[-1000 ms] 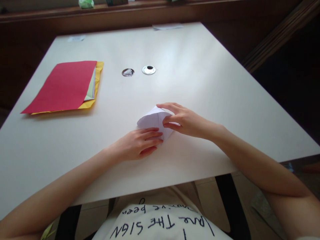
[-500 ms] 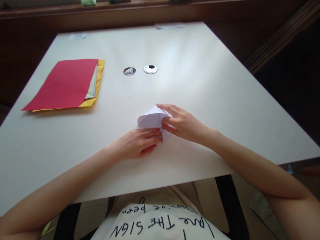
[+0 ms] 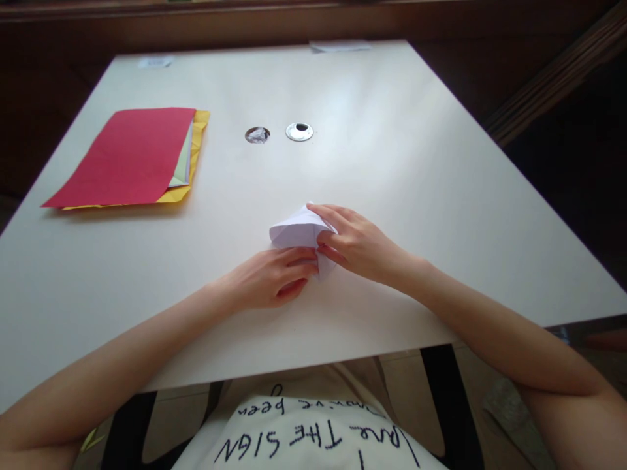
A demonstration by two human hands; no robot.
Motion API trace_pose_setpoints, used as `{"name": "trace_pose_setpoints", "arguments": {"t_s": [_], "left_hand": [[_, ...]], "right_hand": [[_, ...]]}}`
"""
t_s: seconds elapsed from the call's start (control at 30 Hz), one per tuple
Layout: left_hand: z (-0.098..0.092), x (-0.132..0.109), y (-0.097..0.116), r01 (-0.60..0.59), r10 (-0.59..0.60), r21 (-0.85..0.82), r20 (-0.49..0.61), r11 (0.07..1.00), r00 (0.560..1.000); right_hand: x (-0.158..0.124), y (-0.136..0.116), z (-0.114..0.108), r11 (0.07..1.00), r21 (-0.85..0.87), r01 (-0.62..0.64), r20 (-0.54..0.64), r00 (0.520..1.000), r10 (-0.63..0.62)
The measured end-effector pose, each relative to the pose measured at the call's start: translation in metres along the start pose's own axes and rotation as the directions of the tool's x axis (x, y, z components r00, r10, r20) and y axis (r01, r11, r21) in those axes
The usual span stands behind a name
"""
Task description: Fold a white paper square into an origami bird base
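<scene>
A small piece of folded white paper [image 3: 292, 232] lies on the white table [image 3: 392, 170], a little in front of me. My left hand [image 3: 274, 277] rests on its near edge, fingers pressed together and laid flat on the paper. My right hand [image 3: 355, 245] comes in from the right, its fingers curled over the paper's right side and its thumb pressing a fold. Both hands hold the paper down on the tabletop.
A stack of coloured sheets [image 3: 132, 156], red on top with green and yellow below, lies at the far left. Two round cable holes [image 3: 278, 133] sit in the middle of the table. Paper slips [image 3: 340, 46] lie at the far edge.
My right hand has slid slightly toward my left hand along the paper. The view has shifted a little; the paper stays in place.
</scene>
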State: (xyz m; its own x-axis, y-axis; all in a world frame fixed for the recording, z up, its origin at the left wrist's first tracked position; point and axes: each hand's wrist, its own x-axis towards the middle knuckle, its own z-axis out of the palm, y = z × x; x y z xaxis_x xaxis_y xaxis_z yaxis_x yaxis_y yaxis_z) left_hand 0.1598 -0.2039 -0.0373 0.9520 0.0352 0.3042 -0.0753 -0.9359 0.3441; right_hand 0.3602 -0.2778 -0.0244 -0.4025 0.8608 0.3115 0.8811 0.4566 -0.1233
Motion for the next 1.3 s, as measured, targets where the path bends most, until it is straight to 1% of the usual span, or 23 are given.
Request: {"name": "trace_pose_setpoints", "arguments": {"t_s": [0.17, 0.37, 0.6, 0.77, 0.93, 1.07, 1.17, 1.3], "left_hand": [[0.003, -0.002, -0.001, 0.015, -0.014, 0.018, -0.018, 1.0, 1.0], [0.003, -0.003, -0.003, -0.015, 0.016, 0.009, -0.021, 1.0, 1.0], [0.003, -0.002, -0.003, -0.04, 0.041, 0.035, -0.028, 0.999, 0.999], [0.003, -0.002, -0.003, 0.0, 0.0, 0.039, 0.001, 0.999, 1.0], [0.002, -0.002, -0.004, 0.011, -0.011, 0.029, 0.019, 1.0, 1.0], [-0.002, -0.003, -0.005, 0.023, -0.025, 0.03, 0.04, 0.999, 0.999], [-0.008, -0.003, -0.002, 0.031, -0.032, 0.008, 0.092, 0.999, 0.995], [-0.014, -0.006, 0.006, 0.032, -0.02, -0.065, 0.18, 0.997, 0.983]], "right_hand": [[0.0, 0.0, 0.0, 1.0, 0.014, -0.011, 0.015, 1.0, 0.01], [0.0, 0.001, 0.001, 1.0, -0.028, 0.008, 0.004, 1.0, -0.007], [0.0, 0.002, 0.002, 0.999, -0.025, 0.027, -0.02, 0.999, -0.028], [-0.001, 0.003, 0.001, 0.999, -0.023, 0.025, -0.017, 1.0, -0.026], [-0.002, 0.007, -0.004, 1.0, 0.002, 0.031, 0.032, 0.999, -0.032], [-0.001, 0.008, -0.011, 0.999, 0.032, 0.01, 0.081, 0.997, -0.013], [-0.002, 0.002, -0.017, 1.0, 0.023, -0.014, 0.118, 0.993, 0.011], [-0.003, -0.014, -0.023, 0.999, -0.008, -0.031, 0.195, 0.98, 0.032]]}}
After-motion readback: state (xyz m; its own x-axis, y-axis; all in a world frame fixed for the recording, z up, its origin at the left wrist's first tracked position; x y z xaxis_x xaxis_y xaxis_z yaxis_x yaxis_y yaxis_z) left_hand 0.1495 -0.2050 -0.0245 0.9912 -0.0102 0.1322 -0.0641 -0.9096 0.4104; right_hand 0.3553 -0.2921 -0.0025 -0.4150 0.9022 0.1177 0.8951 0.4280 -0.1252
